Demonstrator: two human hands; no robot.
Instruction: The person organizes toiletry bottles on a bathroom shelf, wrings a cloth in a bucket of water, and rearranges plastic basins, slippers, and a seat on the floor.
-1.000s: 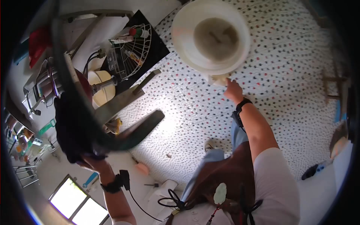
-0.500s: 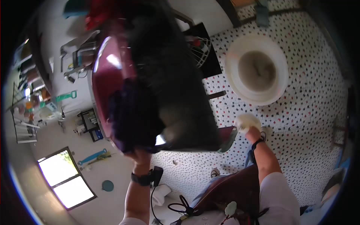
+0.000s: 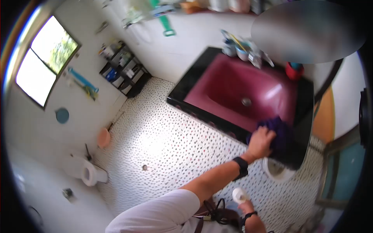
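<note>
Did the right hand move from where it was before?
Yes. The right hand moved away from the white bucket: earlier close beside it, now clearly apart.

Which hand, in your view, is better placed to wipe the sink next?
Probably the left hand: it holds the purple cloth right at the near edge of the sink. The right hand is farther from the sink and occupied with a white object.

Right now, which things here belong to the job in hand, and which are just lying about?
Likely in the job:
dark purple crumpled cloth in the left hand
glossy maroon sink
rounded white object in the right hand

Probably lying about:
red container
black shelf rack
rounded peach-coloured object
</note>
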